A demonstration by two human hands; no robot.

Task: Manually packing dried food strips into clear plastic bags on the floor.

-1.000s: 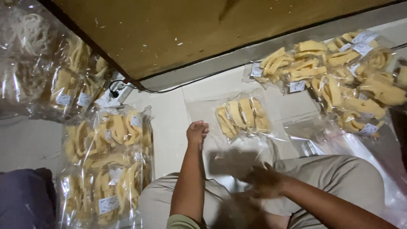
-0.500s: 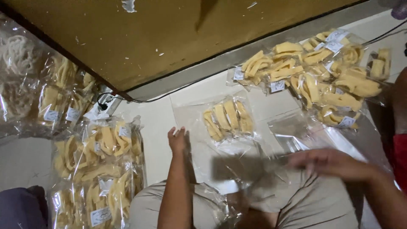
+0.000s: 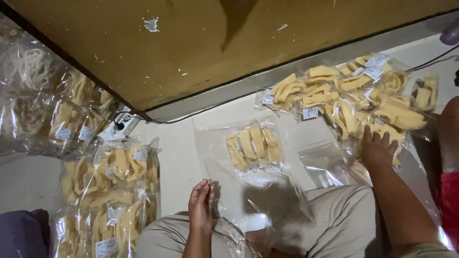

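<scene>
The right hand [image 3: 377, 149] is resting at centre right, fingers spread flat on a pile of bagged yellow chips [image 3: 354, 100], gripping nothing. The left hand [image 3: 201, 204] is hovering at lower centre, fingers straight and together, empty, beside a half-filled clear bag [image 3: 253, 148] lying on the floor [image 3: 179, 157]. More chip bags [image 3: 110, 191] are crowding the lower left.

I sit on a pale tiled floor [image 3: 181, 157]. Straight ahead lies one clear bag of yellow crackers [image 3: 254, 148], flat on the tiles. To the far right a heap of cracker bags [image 3: 354, 100] spreads out. On my left a stack of cracker bags [image 3: 110, 191] rests, with more bags [image 3: 57, 114] behind it by a white power strip [image 3: 114, 131].
</scene>
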